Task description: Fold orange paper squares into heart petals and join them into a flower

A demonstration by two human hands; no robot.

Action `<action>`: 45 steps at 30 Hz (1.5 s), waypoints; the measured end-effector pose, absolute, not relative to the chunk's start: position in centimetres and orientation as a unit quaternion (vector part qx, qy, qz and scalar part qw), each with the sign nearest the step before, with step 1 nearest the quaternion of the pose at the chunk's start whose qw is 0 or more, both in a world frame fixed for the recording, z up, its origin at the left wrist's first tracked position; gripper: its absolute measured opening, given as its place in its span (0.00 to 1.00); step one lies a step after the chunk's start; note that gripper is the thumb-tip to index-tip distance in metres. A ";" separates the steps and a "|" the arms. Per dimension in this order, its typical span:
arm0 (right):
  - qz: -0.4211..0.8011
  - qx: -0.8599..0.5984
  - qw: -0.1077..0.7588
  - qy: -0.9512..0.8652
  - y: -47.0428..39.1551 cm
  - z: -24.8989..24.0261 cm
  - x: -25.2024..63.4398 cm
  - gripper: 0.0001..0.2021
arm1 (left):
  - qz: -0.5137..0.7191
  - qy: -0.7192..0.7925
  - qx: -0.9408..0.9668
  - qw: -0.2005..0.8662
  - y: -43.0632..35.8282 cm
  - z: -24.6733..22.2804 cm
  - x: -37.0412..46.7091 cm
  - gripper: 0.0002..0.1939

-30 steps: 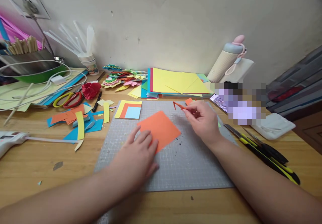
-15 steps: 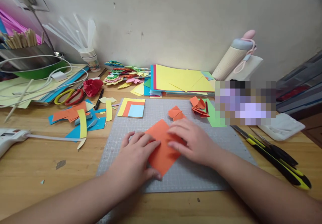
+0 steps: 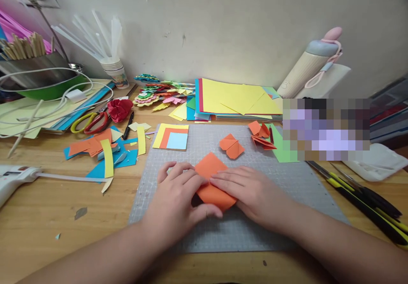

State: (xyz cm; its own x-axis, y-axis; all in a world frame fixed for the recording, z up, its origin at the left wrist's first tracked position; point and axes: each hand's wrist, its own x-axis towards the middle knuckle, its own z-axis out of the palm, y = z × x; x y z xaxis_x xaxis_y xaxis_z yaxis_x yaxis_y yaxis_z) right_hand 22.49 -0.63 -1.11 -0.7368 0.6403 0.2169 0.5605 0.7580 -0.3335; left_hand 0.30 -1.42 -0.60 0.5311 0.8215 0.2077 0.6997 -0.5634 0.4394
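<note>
Left hand (image 3: 177,190) on the left side of the orange paper (image 3: 212,161), fingers bent and loosely parted, index tip on the sheet, thumb spread away from them by the lower edge; can't tell if it pinches the paper. Right hand (image 3: 255,190) on the right side, fingers nearly straight and close together, tips on the sheet, thumb hidden; can't tell if it grips. Orange paper sits between the hands, corner pointing away from the person, lower part bent up, over the gray cutting mat (image 3: 229,241) on the wooden table (image 3: 95,228). Just beyond it on the mat: folded orange piece (image 3: 231,146), heart-like; to its right, more orange folds (image 3: 263,141) and a dark red stick (image 3: 271,134), near a green sheet (image 3: 282,148). Mat's far left corner: stack of paper squares (image 3: 159,141), yellow, orange, light blue on top. Left of the mat: paper scraps (image 3: 109,158), black pen (image 3: 128,125), scissors (image 3: 97,122) with red and yellow handles. Right side: black-and-yellow cutter (image 3: 360,201), partly out of view. Colored paper stack (image 3: 239,97) behind the mat, by the wall.
</note>
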 end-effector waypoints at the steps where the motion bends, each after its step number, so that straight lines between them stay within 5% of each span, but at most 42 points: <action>1: 0.121 -0.317 0.162 -0.927 -0.5 -1.1 22.7 0.17 | 0.200 0.431 0.866 0.152 -1.5 -0.5 0.0 0.18; 6: 0.122 -0.262 0.131 -0.948 0.4 -1.2 23.7 0.20 | 0.176 0.404 0.891 0.110 -1.8 0.1 -1.4 0.06; 12: 0.113 -0.259 0.149 -0.948 -1.5 -0.2 22.5 0.16 | 0.169 0.370 0.912 0.053 -3.4 0.4 -1.5 0.09; 19: 0.262 -0.326 0.117 -0.900 -2.6 1.0 22.0 0.14 | 0.172 0.421 0.843 0.287 -3.0 0.7 -1.7 0.05; 24: 0.317 -0.485 0.135 -0.804 -1.3 -0.2 21.5 0.11 | 0.210 0.481 0.838 0.150 -2.4 0.6 -1.8 0.10; 28: 0.337 -0.547 0.134 -0.754 -0.6 -1.3 20.6 0.09 | 0.203 0.385 0.900 0.016 -3.5 0.0 -1.7 0.14; 37: 0.190 -0.549 0.150 -0.800 -0.9 -2.1 20.3 0.02 | 0.059 0.339 0.936 -0.072 -5.6 -1.2 -1.2 0.18; 45: 0.033 -0.351 0.214 -0.911 -2.7 -1.1 20.0 0.11 | 0.090 0.348 0.930 -0.073 -5.1 -1.7 -1.3 0.19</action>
